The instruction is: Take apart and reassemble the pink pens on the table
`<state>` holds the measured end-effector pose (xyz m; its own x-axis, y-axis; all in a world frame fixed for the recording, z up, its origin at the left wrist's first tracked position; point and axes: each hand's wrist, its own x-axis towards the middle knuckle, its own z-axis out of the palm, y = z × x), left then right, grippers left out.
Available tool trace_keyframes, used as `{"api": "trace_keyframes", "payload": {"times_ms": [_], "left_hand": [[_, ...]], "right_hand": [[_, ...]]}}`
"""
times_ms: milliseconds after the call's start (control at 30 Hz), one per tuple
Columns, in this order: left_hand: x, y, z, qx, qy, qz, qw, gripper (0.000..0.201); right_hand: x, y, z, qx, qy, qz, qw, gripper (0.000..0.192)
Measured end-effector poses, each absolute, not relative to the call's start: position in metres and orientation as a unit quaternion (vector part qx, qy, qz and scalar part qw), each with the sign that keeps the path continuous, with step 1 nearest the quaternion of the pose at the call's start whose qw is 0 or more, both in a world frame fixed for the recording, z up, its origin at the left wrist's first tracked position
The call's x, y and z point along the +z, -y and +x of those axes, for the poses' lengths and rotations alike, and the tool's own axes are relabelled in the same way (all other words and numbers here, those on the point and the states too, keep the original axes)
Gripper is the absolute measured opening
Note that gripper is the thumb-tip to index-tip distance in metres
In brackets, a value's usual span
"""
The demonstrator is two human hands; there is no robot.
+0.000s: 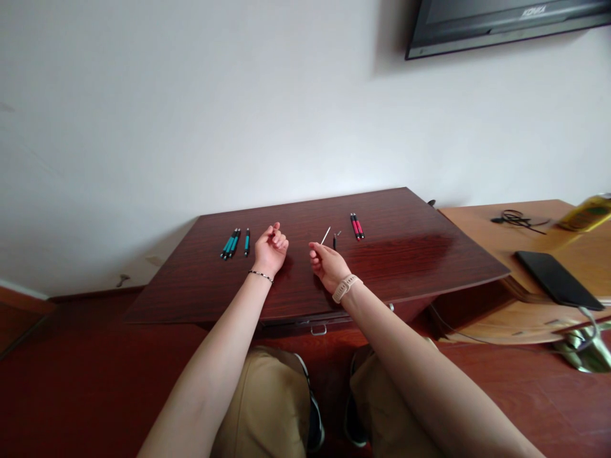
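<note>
Thumb and fingertips of my right hand [328, 264] are pinched at the lower end of a thin white pen refill [325, 235], which points up and away. Just beyond that hand lie a short black pen part [335, 242] and a tiny metallic piece [339, 233]. My left hand [271, 250] is turned palm up with curled fingers; whatever they may hold is hidden. To its left one teal pen [247, 243] lies alone, beside a group of several teal pens [230, 243]. Pink pens [357, 226] lie side by side right of the black part.
The pens rest on a dark wooden table [296, 299] against a white wall. On the right, a lighter wooden cabinet [470, 222] bears a black cable [518, 219], a flat black device [556, 277] and a yellow bottle [589, 213]. A television [506, 28] hangs above.
</note>
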<state>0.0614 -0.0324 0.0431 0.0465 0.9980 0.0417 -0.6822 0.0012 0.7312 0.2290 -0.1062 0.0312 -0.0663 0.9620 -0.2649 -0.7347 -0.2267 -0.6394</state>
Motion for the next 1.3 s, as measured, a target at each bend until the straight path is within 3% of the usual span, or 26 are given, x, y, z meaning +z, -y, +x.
{"api": "trace_keyframes", "payload": {"times_ms": [200, 433, 667, 800, 967, 1033, 1300], "left_hand": [[0.047, 0.036, 0.065, 0.644, -0.235, 0.319, 0.654, 0.018], [0.046, 0.038, 0.065, 0.628, -0.196, 0.311, 0.686, 0.014], [0.041, 0.036, 0.070, 0.620, -0.240, 0.382, 0.642, 0.014], [0.035, 0.035, 0.073, 0.632, -0.294, 0.476, 0.537, 0.024], [0.033, 0.041, 0.076, 0.611, -0.429, 0.620, 0.240, 0.025], [0.033, 0.044, 0.077, 0.592, -0.446, 0.649, 0.173, 0.025], [0.033, 0.046, 0.076, 0.579, -0.449, 0.666, 0.138, 0.028]], "right_hand": [[0.031, 0.109, 0.232, 0.721, 0.228, -0.310, 0.576, 0.025], [0.039, 0.114, 0.230, 0.747, 0.217, -0.299, 0.553, 0.023], [0.042, 0.118, 0.227, 0.685, 0.280, -0.337, 0.582, 0.018], [0.039, 0.118, 0.226, 0.666, 0.325, -0.339, 0.580, 0.025], [0.034, 0.117, 0.226, 0.653, 0.338, -0.355, 0.577, 0.023], [0.031, 0.116, 0.228, 0.648, 0.334, -0.366, 0.578, 0.021], [0.025, 0.113, 0.231, 0.632, 0.321, -0.391, 0.588, 0.021]]}}
